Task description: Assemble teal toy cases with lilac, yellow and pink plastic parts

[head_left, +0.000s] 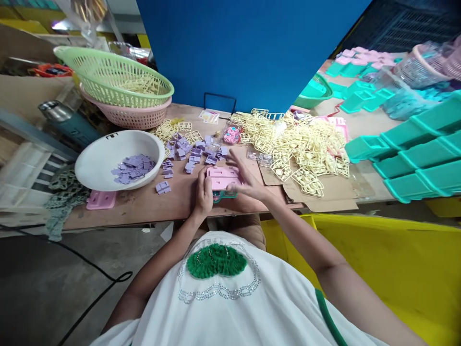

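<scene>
In front of me at the table's near edge is a small teal box with a pink lid [222, 178]. My left hand [204, 193] is closed round the box's left side, its fingers along the edge of the lid. My right hand [249, 180] is at the right side, fingers stretched out and apart, the thumb by the lid's front edge. Just behind lie scattered purple plastic pieces [194, 157]. A small bag of pink and teal bits [231, 135] and clear plastic parts [260, 157] are close by.
Cream plastic frames [298, 139] are heaped on cardboard at right. On the left stand a white bowl [84, 166] of purple pieces, stacked baskets [126, 115] and a flask [68, 122]. Teal bins [425, 154] are stacked far right; a yellow crate [367, 259] sits below.
</scene>
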A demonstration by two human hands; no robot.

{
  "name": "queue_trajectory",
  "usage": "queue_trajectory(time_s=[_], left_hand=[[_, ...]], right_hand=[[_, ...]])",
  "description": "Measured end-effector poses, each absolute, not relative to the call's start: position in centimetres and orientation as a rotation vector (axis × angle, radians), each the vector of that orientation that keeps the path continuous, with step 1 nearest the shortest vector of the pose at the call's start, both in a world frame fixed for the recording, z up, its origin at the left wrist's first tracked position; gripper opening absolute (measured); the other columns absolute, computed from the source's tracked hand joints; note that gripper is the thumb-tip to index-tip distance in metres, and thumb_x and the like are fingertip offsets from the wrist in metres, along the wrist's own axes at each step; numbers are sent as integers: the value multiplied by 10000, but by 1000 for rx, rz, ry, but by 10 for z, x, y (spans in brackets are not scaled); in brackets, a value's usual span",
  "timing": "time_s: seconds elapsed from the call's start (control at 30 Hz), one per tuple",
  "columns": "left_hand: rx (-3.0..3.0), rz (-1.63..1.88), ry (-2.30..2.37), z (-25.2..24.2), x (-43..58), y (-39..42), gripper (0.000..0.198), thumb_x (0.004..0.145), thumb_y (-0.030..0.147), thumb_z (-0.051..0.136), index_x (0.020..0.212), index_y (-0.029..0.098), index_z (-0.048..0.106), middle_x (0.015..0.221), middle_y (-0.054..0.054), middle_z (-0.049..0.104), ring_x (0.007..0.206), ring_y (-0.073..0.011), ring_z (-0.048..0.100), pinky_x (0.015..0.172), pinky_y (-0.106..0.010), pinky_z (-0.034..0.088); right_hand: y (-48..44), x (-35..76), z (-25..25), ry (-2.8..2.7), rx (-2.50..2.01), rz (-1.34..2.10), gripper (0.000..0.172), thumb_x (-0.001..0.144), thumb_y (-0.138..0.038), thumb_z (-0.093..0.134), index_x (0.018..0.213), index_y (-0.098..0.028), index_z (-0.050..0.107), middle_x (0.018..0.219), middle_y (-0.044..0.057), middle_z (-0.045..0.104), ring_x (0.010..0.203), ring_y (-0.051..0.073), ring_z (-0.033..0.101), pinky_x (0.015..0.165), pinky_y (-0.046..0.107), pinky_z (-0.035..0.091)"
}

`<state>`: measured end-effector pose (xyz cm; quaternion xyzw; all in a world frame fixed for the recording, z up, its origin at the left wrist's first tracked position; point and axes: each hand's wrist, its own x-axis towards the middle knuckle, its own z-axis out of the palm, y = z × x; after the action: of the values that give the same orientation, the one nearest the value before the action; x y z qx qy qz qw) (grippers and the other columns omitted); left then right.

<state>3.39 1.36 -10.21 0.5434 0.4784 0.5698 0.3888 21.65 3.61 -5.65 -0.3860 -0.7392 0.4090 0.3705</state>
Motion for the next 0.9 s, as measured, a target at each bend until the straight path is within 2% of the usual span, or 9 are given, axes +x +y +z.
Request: queue_trajectory(time_s=[0.07, 0.17, 0.27, 0.33, 0.47, 0.53, 0.7, 0.8, 0.9], left_hand=[[1377, 1352, 1150, -92, 25, 13, 571, 1076, 596, 361, 1450, 202, 538, 1478, -138, 618, 1438, -259, 552, 1243, -404, 415], [1400, 1137, 949, -71, 8, 8, 658, 1041, 633, 454, 1553, 220, 463, 1631, -123, 491, 1549, -280, 441, 1300, -425, 346], [1457, 972, 809, -55, -6, -1, 989, 852, 642, 768, 1644, 249, 325, 1722, -130, 354, 1586, -351, 376, 1277, -456, 394], [1449, 964, 819, -51, -12, -6, 1154, 747, 574, 884, 1666, 249, 268, 1730, -139, 328, 1595, -376, 346, 1260, -460, 418], [1273, 1042, 878, -55, -15, -11, 1050, 787, 557, 821, 1644, 232, 309, 1646, -145, 449, 1500, -353, 478, 1199, -442, 483], [1226, 1052, 857, -57, -15, -13, 1018, 778, 549, 817, 1622, 234, 344, 1558, -140, 542, 1409, -336, 566, 1145, -429, 525], [1223, 1067, 844, -57, -8, -20, 1081, 738, 566, 856, 1615, 214, 332, 1461, -147, 614, 1316, -335, 630, 1084, -418, 562], [1221, 1010, 808, -54, -7, -22, 1125, 739, 572, 867, 1642, 221, 296, 1612, -160, 492, 1434, -356, 549, 1148, -422, 525], [1217, 959, 826, -51, -10, -19, 1063, 791, 533, 836, 1659, 254, 289, 1702, -130, 391, 1531, -349, 456, 1225, -431, 461]], right_hand=[[25, 220, -55, -1870, -1033, 1060, 1123, 763, -748, 821, 1673, -270, 368, 1686, 149, 441, 1495, 362, 484, 1253, 537, 406], [15, 216, -50, -1642, -1173, 1099, 890, 796, -720, 803, 1510, -229, 604, 1552, 145, 602, 1405, 357, 573, 1195, 508, 470], [13, 212, -39, -1417, -1255, 1311, 726, 859, -761, 702, 1327, -207, 729, 1320, 116, 739, 1255, 336, 670, 1090, 484, 552], [11, 216, -32, -1408, -1225, 1410, 758, 866, -793, 669, 1358, -219, 710, 1327, 117, 728, 1260, 337, 669, 1075, 489, 563], [0, 231, -30, -1764, -917, 1358, 1194, 619, -764, 903, 1627, -331, 430, 1635, 136, 483, 1517, 360, 469, 1214, 519, 450], [-7, 235, -37, -1870, -887, 1190, 1296, 556, -698, 971, 1648, -332, 376, 1638, 152, 461, 1527, 363, 452, 1242, 521, 413], [-20, 235, -55, -1849, -1004, 932, 1115, 599, -648, 974, 1527, -252, 500, 1396, 155, 628, 1311, 354, 627, 1147, 496, 512], [-22, 236, -56, -1854, -970, 884, 1034, 636, -611, 973, 1493, -256, 517, 1440, 163, 598, 1352, 356, 601, 1156, 497, 506], [-19, 238, -53, -1854, -938, 902, 1064, 620, -616, 981, 1505, -268, 504, 1517, 171, 550, 1439, 360, 530, 1210, 512, 455]])
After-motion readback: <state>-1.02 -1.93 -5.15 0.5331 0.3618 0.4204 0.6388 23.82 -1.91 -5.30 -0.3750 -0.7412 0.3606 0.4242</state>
